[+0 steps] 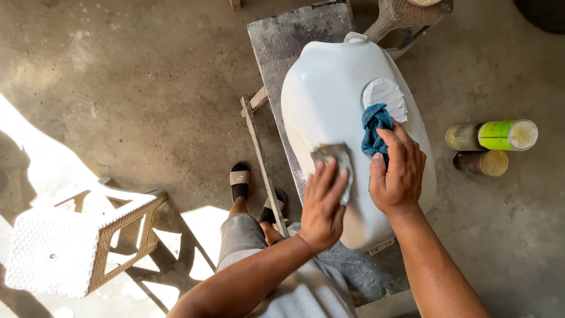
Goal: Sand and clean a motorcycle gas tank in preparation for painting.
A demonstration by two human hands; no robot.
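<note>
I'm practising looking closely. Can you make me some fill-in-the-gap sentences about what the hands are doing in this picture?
1. The right hand presses a ____ cloth on the white tank.
2. The left hand holds a grey sanding sheet flat against the ____ tank.
3. Two spray cans lie on the ____ beside the tank.
4. A white stool lies tipped over on the person's ____ side.

Missing words: blue; white; floor; left

Head camera looks steeply down (close) over the workbench (282, 35).
</note>
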